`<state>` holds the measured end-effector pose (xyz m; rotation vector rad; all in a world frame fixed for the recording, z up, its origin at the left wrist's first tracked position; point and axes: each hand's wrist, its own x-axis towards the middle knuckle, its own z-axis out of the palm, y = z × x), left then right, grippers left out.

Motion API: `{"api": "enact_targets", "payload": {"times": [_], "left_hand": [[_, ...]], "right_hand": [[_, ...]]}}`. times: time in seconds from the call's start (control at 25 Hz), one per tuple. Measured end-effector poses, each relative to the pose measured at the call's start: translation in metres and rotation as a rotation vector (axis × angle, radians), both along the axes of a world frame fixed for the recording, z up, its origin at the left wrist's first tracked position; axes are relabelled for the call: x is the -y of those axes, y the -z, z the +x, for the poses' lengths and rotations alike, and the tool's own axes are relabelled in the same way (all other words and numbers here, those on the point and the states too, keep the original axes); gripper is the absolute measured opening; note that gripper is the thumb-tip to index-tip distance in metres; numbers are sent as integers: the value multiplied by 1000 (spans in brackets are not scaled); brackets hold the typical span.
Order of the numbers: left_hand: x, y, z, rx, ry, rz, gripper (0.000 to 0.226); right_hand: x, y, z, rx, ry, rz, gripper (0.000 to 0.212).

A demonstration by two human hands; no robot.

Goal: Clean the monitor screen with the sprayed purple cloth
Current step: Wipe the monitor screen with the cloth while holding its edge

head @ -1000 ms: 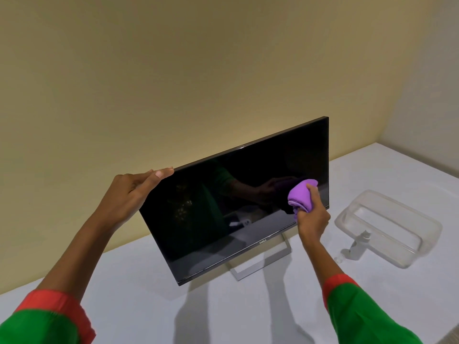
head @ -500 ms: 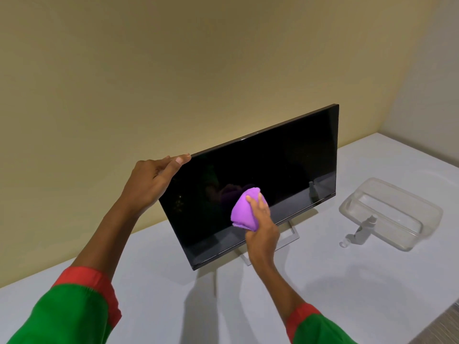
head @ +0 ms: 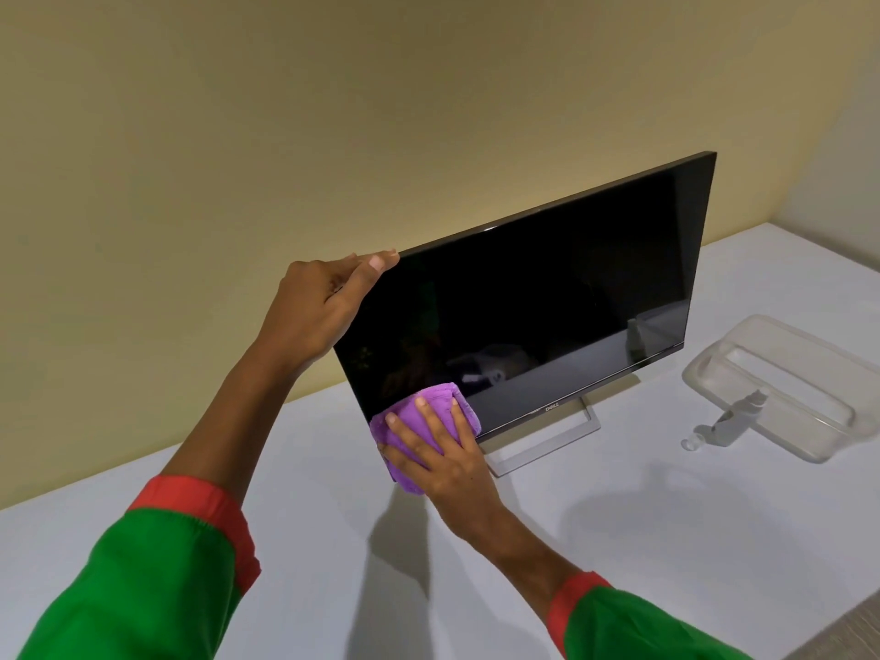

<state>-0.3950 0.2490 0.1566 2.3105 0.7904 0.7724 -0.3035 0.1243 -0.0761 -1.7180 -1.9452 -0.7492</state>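
Right hand (head: 443,462) presses the cloth (head: 428,412) over the monitor's (head: 547,302) 7 o'clock corner, hiding it; left hand (head: 319,312) grips the top edge.

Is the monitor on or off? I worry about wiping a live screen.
It looks off: the monitor screen is plain black and shows only reflections. Whether it is merely asleep cannot be told.

The monitor (head: 547,302) bears a small logo on its bottom bezel, probably "DELL".
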Motion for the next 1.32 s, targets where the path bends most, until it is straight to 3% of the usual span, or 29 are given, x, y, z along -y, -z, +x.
{"api": "enact_targets", "payload": {"times": [0.4, 0.52, 0.72, 0.88, 1.04, 1.32], "left_hand": [[-5, -2, -4, -38, 34, 33, 31], [-1, -2, -4, -28, 33, 44, 32], [2, 0, -3, 1, 16, 36, 31], [8, 0, 0, 13, -22, 93, 31], [16, 0, 10, -42, -90, 190, 35], [43, 3, 81, -288, -98, 335, 51]], "right_hand": [[6, 13, 44, 530, -258, -156, 49], [12, 11, 71, 568, -311, -141, 38], [31, 2, 132, 672, -320, -180, 51], [48, -12, 187, 761, -285, -222, 37], [66, -30, 236, 843, -210, -318, 64], [88, -53, 291, 848, -105, -487, 67]]}}
